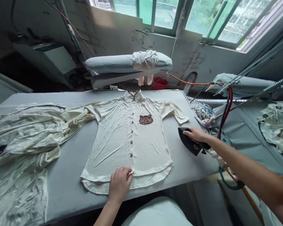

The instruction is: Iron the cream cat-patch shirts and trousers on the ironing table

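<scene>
A cream button-up shirt (115, 135) lies front side up across the padded ironing table (68, 169), its collar at the far edge. Dark buttons run down its middle, and a brown cat-face patch (146, 119) sits on the chest. At the bottom hem, my left hand (120, 180) pinches the front edge of the shirt near the button line. To the right of the shirt, my right hand (196, 135) is wrapped around the handle of a black iron (190, 142). The iron rests on the table, apart from the shirt.
Crumpled cream garments (37, 135) cover the table's left side. Behind it stands a padded sleeve board (113, 64) with bunched cloth. Red and black hoses (226, 110) hang at the right, near a tangle of fabric strips (204, 111). Another garment (278, 125) lies far right.
</scene>
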{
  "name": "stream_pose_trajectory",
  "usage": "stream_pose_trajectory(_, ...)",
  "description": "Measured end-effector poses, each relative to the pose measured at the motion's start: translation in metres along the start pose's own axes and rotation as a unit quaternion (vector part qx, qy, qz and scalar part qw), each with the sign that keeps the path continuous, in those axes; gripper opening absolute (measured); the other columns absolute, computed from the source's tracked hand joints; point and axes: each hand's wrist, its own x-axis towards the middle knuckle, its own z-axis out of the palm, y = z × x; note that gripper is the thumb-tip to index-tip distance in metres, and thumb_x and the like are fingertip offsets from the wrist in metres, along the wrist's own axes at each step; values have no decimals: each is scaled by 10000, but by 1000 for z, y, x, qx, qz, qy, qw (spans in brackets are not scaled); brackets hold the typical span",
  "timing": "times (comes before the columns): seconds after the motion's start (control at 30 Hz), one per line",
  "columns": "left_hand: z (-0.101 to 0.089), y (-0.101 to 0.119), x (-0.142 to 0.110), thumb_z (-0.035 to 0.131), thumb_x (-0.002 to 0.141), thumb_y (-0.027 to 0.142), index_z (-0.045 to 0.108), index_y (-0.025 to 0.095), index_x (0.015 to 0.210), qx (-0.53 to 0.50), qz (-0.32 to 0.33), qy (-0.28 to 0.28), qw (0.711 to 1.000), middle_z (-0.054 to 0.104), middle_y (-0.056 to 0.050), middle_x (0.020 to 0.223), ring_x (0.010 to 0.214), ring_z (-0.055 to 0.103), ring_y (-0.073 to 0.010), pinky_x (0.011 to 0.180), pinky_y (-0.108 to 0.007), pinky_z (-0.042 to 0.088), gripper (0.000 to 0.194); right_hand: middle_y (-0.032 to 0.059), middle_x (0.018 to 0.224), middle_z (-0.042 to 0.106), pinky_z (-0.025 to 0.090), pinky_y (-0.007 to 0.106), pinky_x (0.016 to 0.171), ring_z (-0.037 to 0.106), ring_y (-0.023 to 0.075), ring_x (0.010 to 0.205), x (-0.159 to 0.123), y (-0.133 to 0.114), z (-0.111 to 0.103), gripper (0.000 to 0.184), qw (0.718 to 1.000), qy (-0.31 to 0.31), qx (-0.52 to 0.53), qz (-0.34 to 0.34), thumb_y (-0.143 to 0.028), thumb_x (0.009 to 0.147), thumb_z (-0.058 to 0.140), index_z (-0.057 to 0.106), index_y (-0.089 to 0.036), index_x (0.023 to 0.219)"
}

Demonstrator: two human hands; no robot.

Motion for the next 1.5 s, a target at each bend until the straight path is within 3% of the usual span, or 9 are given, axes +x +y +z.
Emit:
stream_pose_trajectory(0.13,-1,-5,-2,493,941,397,746,253,903,-114,-3,-11,993,735,-53,929,957,655,-241,863,-363,428,294,-3,433,494,389,285,548,456,140,421,30,-90,29,509,994,-21,-33,-106,-558,969,486,481,-230,580)
stream_pose_trajectory(0.3,-11,-5,0,500,919,479,766,267,900,-196,-29,-45,979,746,-37,932,912,670,-228,852,-348,462,341,29,503,556,389,270,562,511,144,469,49,-169,73,501,990,-46,-95,-96,-525,1025,426,586,-154,729)
stream_pose_trajectory(0.57,0,0,-9,524,927,456,806,279,949,-243,-34,-42,968,730,-48,912,941,664,-227,867,-338,485,334,94,899,748,392,278,631,670,235,778,-76,-103,161,377,952,-146,-223,-151,-557,848,665,698,-195,949)
stream_pose_trajectory(0.7,-2,-6,-19,570,900,398,799,295,975,-211,-29,-67,975,746,-33,946,968,666,-228,913,-348,469,262,96,929,760,407,293,654,693,254,827,-109,-68,163,285,966,-123,-217,-66,-463,893,597,693,-203,958)
stream_pose_trajectory(0.8,-21,-45,-22,499,923,410,768,251,960,-251,-91,-35,963,761,-47,994,953,684,-215,891,-313,500,315,82,904,754,405,288,652,682,236,805,-115,-72,153,288,975,-145,-157,-57,-468,914,569,677,-203,935)
stream_pose_trajectory(0.93,-59,-115,-12,623,846,469,679,145,1151,-88,-317,187,925,694,-176,1202,1147,627,-314,997,-407,476,449,78,902,748,396,290,642,678,238,805,-115,-131,183,403,967,-160,-135,-141,-592,914,540,676,-212,929)
stream_pose_trajectory(1.1,-73,-161,-2,572,896,405,698,212,906,-98,-370,52,922,749,-108,1024,1039,678,-283,830,-348,484,230,115,976,770,448,321,667,716,293,850,-110,-223,271,330,931,-197,-217,-216,-489,857,637,710,-197,993)
stream_pose_trajectory(1.3,-86,-210,-3,582,817,471,663,227,756,-191,-316,51,928,760,-67,854,862,692,-261,734,-315,473,264,128,1041,777,550,353,708,735,300,880,-95,-334,351,407,912,-205,-234,-268,-517,901,585,730,-178,1074)
stream_pose_trajectory(1.5,-137,-225,117,552,838,487,667,199,731,-294,-264,-18,918,610,-25,615,625,580,-196,563,-279,424,329,138,951,780,595,436,718,745,347,843,-78,-399,364,540,899,-211,-257,-286,-653,853,625,733,-182,1094)
